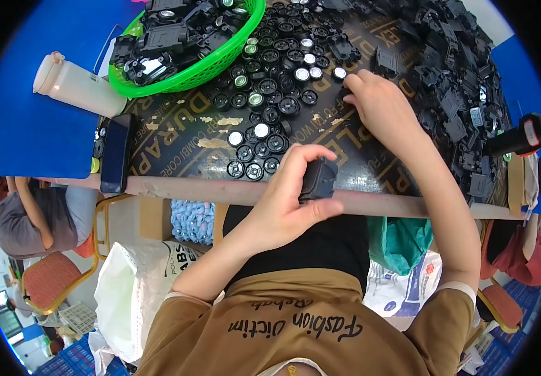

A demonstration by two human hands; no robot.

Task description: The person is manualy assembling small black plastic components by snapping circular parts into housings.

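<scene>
Your left hand (283,207) holds a black part (318,178) tight at the table (176,135) edge. Your right hand (377,103) pinches among small black wheels (264,100); what it holds is hidden.

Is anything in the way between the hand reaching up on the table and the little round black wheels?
Nothing visible blocks it. The right hand already has its fingertips at the edge of the pile of small round wheels, on bare board. The left hand is lower down, holding a black plastic part at the table edge.
</scene>
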